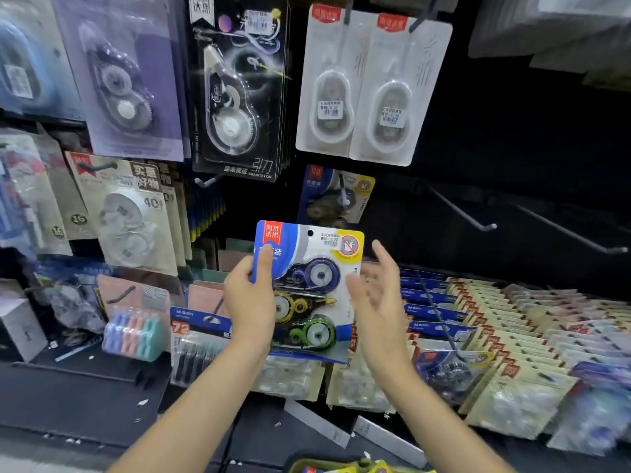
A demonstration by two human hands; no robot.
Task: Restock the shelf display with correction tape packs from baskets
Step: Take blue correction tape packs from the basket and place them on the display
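Basket rim [341,467] at bottom edge. Left hand [249,298] grips three-roller correction tape pack [312,285], thumb across its blue left edge, upright before the shelf. Right hand [377,291] spread, fingers straight, just beside pack, holding nothing. Behind: hanging black pack [239,93] reads "GRAVITATION"; bare peg hook [461,209] at right

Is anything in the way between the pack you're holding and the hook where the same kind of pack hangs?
Nothing visible blocks it. The left hand holds the three-tape pack just below the hook, which carries one matching pack. The hook's tip pokes out free, and the right hand is open beside the pack.
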